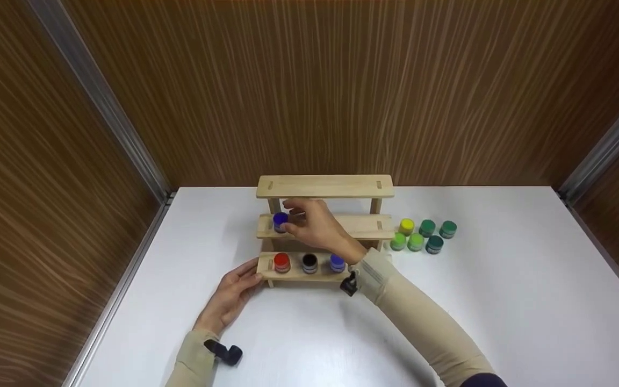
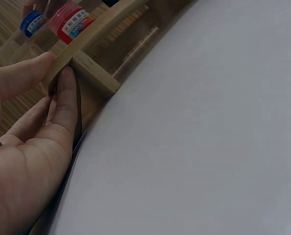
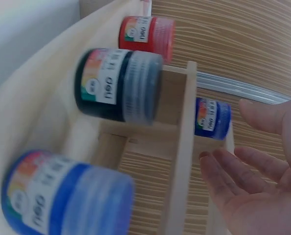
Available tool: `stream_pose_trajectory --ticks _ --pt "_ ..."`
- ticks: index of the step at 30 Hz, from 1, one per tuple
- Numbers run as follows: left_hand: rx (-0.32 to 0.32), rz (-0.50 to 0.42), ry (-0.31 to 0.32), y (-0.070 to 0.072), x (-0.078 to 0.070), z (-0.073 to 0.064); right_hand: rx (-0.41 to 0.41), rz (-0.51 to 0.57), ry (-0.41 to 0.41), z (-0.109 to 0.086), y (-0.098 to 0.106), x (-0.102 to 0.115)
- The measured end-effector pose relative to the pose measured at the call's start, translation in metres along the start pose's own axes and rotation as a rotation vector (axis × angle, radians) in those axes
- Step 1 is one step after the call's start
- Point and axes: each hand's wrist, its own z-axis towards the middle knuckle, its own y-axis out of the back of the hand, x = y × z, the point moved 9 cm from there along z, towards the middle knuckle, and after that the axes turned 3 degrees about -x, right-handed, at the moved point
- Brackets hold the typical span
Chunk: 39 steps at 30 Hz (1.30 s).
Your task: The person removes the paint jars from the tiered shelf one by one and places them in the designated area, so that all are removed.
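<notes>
A three-tier wooden rack (image 1: 324, 186) stands on the white table. My left hand (image 1: 230, 296) pinches the left end of its lowest shelf, thumb above and fingers underneath, as the left wrist view shows. On the middle shelf, at the left, sits a dark blue paint jar (image 1: 280, 222). Beside that jar is my right hand (image 1: 316, 226), its thumb and fingers spread apart; the right wrist view shows a gap between thumb and jar (image 3: 212, 118). Along the lowest shelf stand a red paint jar (image 1: 281, 262), a black-looking one (image 1: 309, 263) and a blue one (image 1: 337, 262).
Right of the rack, a yellow jar (image 1: 407, 226), light green jars (image 1: 416, 242) and darker green jars (image 1: 434, 244) stand grouped on the table. Wood-grain panels (image 1: 309, 91) enclose the back and both sides. My right forearm (image 1: 422, 317) crosses in front of the rack's right end.
</notes>
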Motion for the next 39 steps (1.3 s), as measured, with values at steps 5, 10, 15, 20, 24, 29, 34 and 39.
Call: stream_pose_trajectory --ticks 5,10,15,20,24,29,34,39 --pt "0.001 -0.001 -0.004 0.001 0.0 0.0 0.01 -0.013 -0.016 0.0 -0.006 -0.007" --pt "-0.003 -0.004 -0.015 0.001 -0.001 0.0 0.022 -0.01 -0.022 0.002 -0.011 -0.01" --pt "-0.022 -0.005 -0.009 0.002 0.0 -0.001 0.022 -0.027 -0.009 0.002 -0.013 -0.009" --pt "-0.028 0.001 0.004 0.002 0.001 -0.001 0.021 -0.035 0.002 0.001 -0.013 -0.008" --pt "-0.026 0.003 0.003 0.002 0.0 -0.001 0.005 -0.016 0.004 0.002 -0.009 -0.007" --pt "-0.028 0.008 -0.002 0.002 -0.002 -0.001 -0.015 0.015 -0.008 0.002 0.001 -0.005" --pt "-0.023 0.008 -0.001 0.001 -0.001 0.0 -0.023 0.055 -0.003 -0.001 0.014 -0.004" --pt "-0.031 -0.002 0.009 0.001 0.0 0.0 -0.031 0.074 -0.013 -0.01 0.033 -0.005"
